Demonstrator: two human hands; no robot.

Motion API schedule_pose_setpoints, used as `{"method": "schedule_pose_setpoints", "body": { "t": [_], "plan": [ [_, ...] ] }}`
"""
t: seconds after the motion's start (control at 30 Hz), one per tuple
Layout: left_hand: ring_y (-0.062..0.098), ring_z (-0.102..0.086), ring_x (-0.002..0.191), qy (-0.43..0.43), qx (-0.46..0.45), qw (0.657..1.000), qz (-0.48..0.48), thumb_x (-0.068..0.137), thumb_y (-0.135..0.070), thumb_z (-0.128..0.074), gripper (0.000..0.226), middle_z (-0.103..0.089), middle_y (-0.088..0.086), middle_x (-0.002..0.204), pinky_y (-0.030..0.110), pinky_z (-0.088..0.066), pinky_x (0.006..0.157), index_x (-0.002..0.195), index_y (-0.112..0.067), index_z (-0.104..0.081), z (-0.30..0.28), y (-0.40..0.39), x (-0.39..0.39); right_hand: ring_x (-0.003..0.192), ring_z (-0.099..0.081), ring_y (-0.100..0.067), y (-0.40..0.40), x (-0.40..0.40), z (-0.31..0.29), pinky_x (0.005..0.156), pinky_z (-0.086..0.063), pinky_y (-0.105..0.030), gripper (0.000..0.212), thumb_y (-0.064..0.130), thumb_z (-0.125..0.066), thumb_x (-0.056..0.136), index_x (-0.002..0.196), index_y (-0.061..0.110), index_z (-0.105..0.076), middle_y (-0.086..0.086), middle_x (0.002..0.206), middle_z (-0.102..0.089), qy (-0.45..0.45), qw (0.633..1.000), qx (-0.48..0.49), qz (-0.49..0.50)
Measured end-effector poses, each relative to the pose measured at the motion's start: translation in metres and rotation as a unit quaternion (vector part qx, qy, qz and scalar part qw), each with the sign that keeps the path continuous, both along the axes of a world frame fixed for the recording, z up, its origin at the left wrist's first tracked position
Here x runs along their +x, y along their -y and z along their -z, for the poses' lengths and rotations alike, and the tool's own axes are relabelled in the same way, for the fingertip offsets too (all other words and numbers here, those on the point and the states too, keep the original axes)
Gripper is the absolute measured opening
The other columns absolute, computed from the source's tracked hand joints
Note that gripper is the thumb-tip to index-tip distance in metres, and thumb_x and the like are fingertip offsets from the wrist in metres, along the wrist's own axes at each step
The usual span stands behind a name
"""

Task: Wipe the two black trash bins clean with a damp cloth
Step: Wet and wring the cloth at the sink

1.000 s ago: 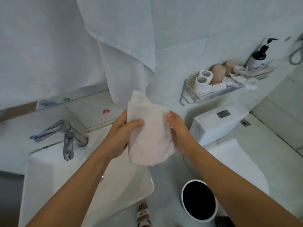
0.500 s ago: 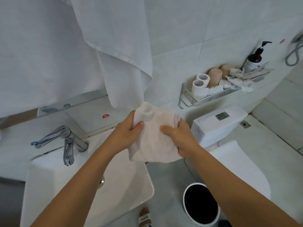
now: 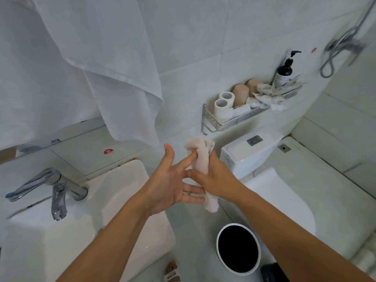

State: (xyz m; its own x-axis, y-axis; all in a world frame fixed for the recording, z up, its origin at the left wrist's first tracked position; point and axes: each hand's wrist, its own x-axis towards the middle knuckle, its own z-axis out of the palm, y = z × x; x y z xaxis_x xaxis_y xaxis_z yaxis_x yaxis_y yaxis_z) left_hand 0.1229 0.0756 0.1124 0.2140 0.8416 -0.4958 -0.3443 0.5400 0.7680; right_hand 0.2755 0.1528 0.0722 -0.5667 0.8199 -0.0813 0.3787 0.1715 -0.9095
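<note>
Pale pink cloth (image 3: pixel 200 159), white-rimmed black bin (image 3: pixel 238 248), white towel (image 3: pixel 114 64), chrome faucet (image 3: pixel 50 186)

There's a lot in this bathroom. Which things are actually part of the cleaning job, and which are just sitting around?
Part of the job:
- bunched white cloth, gripped by the right hand
- open left hand, fingers touching the cloth
- round black bin with a white rim on the floor

Just lying about:
- chrome tap
- two white toilet rolls
- dark pump bottle
- hanging white towel

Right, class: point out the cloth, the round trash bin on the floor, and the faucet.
cloth (image 3: pixel 200 159): head view, on the bunched middle above the gripping fingers.
round trash bin (image 3: pixel 218 244): head view, on its white rim at the left.
faucet (image 3: pixel 59 197): head view, on the chrome spout.
</note>
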Motion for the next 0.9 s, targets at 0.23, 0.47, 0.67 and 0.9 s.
{"method": "schedule_pose_setpoints", "body": {
  "t": [0.23,0.47,0.67,0.9],
  "plan": [
    [0.005,-0.066,0.103,-0.498,0.214,0.84,0.034,0.094,-0.041,-0.075,0.046,-0.055,-0.01,0.131,0.039,-0.06,0.091,0.129,-0.048,-0.046,0.008,-0.029,0.04,0.103,-0.066,-0.016,-0.007,0.098,0.002,0.092,-0.057,-0.045,0.037,0.031,-0.069,0.098,0.131,0.026,-0.055,0.005,0.116,-0.068,0.048,0.997,0.022,0.057],
    [0.003,-0.063,0.117,-0.44,0.296,0.815,0.235,0.068,-0.035,-0.1,0.087,-0.063,-0.021,0.132,0.022,-0.054,0.089,0.142,-0.036,-0.054,0.006,-0.073,0.1,0.109,-0.065,-0.001,0.004,0.179,0.0,0.087,-0.055,-0.023,0.061,0.025,-0.084,0.088,0.138,0.027,-0.051,0.013,0.124,-0.068,0.022,0.998,0.023,0.056],
    [0.005,-0.07,0.1,-0.381,0.368,0.81,0.253,0.068,-0.031,-0.099,0.059,-0.075,-0.012,0.11,0.025,-0.058,0.085,0.12,-0.028,-0.071,0.022,-0.09,0.161,0.092,-0.068,-0.006,0.017,0.231,0.009,0.078,-0.056,-0.027,0.046,0.031,-0.093,0.078,0.113,0.03,-0.063,0.013,0.102,-0.072,0.013,0.986,0.036,0.164],
    [0.017,-0.071,0.099,-0.328,0.445,0.779,0.297,0.079,-0.019,-0.092,0.051,-0.073,-0.008,0.111,0.028,-0.055,0.088,0.125,-0.02,-0.07,0.07,-0.112,0.222,0.096,-0.063,-0.027,0.035,0.283,0.03,0.081,-0.051,-0.039,0.053,0.036,-0.076,0.065,0.114,0.02,-0.062,-0.002,0.104,-0.067,0.129,0.95,-0.076,0.273]
  ]
}}
